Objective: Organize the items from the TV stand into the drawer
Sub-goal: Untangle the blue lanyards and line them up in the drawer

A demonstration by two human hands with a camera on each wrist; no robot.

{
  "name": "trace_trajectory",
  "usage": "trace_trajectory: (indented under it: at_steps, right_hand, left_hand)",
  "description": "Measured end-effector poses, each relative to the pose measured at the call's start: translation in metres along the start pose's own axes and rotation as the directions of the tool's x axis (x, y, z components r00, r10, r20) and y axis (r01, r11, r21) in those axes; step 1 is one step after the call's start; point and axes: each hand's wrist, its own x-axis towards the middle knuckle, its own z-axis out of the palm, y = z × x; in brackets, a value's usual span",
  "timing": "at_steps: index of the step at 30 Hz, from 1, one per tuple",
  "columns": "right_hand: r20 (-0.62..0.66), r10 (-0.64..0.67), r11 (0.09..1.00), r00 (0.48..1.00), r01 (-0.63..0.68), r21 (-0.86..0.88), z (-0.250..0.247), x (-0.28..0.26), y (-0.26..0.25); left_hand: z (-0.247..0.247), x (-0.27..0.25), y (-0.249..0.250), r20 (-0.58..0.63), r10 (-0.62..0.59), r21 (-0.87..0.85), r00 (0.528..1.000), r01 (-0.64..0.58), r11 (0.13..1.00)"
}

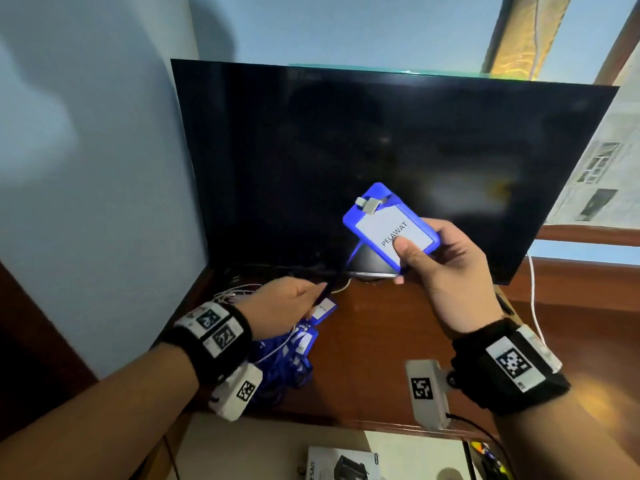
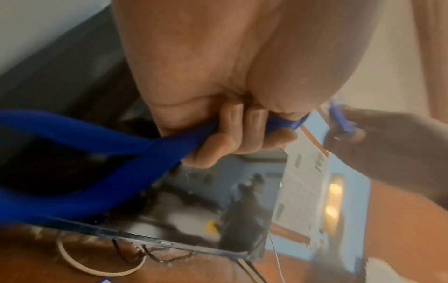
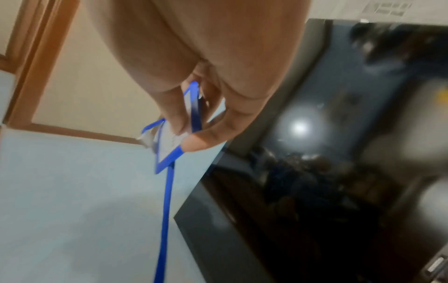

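My right hand [image 1: 420,258] holds a blue badge holder [image 1: 377,213] with a white "PELAWAT" card up in front of the TV, thumb on its face; in the right wrist view the badge holder [image 3: 169,153] sits between thumb and fingers. Its blue lanyard strap [image 3: 164,210] runs down from it to my left hand [image 1: 294,303], whose curled fingers [image 2: 232,137] grip the lanyard strap [image 2: 97,137]. Under the left hand, a heap of more blue badges and lanyards [image 1: 294,355] lies on the wooden TV stand [image 1: 381,341].
A dark TV [image 1: 381,150] stands at the back of the stand. White cables [image 1: 235,292] lie tangled at the left behind the heap, another white cable [image 1: 535,306] hangs at the right. Below the stand's front edge lies a boxed item [image 1: 343,465].
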Motion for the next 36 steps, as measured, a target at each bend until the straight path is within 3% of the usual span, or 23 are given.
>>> trace_trajectory:
  at_steps: [2, 4, 6, 8, 10, 12, 14, 15, 18, 21, 26, 29, 32, 34, 36]
  right_hand:
    - [-0.104, -0.02, 0.984, 0.994, 0.001, -0.176, -0.009, 0.006, 0.019]
    - [-0.112, 0.01, 0.937, 0.994, -0.049, -0.346, -0.014, 0.006, 0.045]
    - [-0.036, 0.101, 0.856, 0.994, -0.106, -0.507, -0.011, -0.001, 0.073]
    - [0.1, 0.172, 0.794, 0.98, -0.078, -0.603, -0.003, -0.016, 0.093]
    - [0.278, 0.223, 0.799, 0.934, -0.012, -0.601, 0.01, -0.034, 0.095]
    - [0.446, 0.265, 0.847, 0.855, 0.015, -0.531, 0.025, -0.047, 0.084]
    - [0.557, 0.235, 0.91, 0.796, 0.02, -0.413, 0.04, -0.054, 0.069]
    - [0.571, 0.197, 0.94, 0.797, 0.011, -0.34, 0.047, -0.055, 0.062]
    - [0.417, 0.091, 0.993, 0.904, -0.049, -0.111, 0.058, -0.05, 0.049]
    - [0.205, 0.056, 0.997, 0.977, -0.043, -0.068, 0.052, -0.037, 0.051]
    - [0.018, 0.127, 0.968, 0.992, -0.12, -0.219, 0.044, -0.033, 0.069]
    - [0.098, 0.137, 0.902, 0.986, -0.083, -0.424, 0.046, -0.04, 0.088]
    - [0.308, 0.206, 0.839, 0.929, -0.005, -0.544, 0.057, -0.054, 0.095]
    - [0.464, 0.24, 0.824, 0.853, 0.074, -0.562, 0.064, -0.066, 0.094]
    - [0.587, 0.293, 0.847, 0.755, 0.079, -0.525, 0.068, -0.075, 0.091]
  left_hand:
    - [0.012, -0.021, -0.001, 0.036, 0.078, 0.126, 0.996, -0.082, 0.989]
    - [0.012, -0.039, 0.008, 0.037, 0.171, 0.177, 0.984, -0.175, 0.969]
    - [0.002, -0.049, 0.024, 0.01, 0.26, 0.219, 0.966, -0.256, 0.942]
    - [-0.014, -0.051, 0.041, -0.041, 0.324, 0.27, 0.945, -0.302, 0.914]
    - [-0.032, -0.047, 0.051, -0.098, 0.374, 0.294, 0.922, -0.332, 0.896]
    - [-0.045, -0.039, 0.052, -0.135, 0.374, 0.318, 0.917, -0.318, 0.893]
    - [-0.054, -0.025, 0.04, -0.179, 0.306, 0.337, 0.935, -0.234, 0.912]
    - [-0.057, -0.017, 0.027, -0.198, 0.248, 0.344, 0.948, -0.17, 0.924]
    - [-0.052, -0.005, -0.016, -0.17, 0.085, 0.36, 0.982, -0.018, 0.933]
    - [-0.028, -0.018, -0.044, -0.121, 0.04, 0.296, 0.992, -0.002, 0.955]
    - [0.01, -0.052, -0.034, -0.101, 0.234, 0.246, 0.967, -0.203, 0.948]
    - [0.008, -0.059, -0.02, -0.092, 0.354, 0.377, 0.931, -0.297, 0.878]
    - [-0.007, -0.062, -0.012, -0.064, 0.442, 0.598, 0.895, -0.32, 0.735]
    - [-0.017, -0.061, -0.016, -0.037, 0.385, 0.694, 0.922, -0.253, 0.674]
    - [-0.023, -0.06, -0.024, -0.001, 0.225, 0.644, 0.974, -0.171, 0.745]
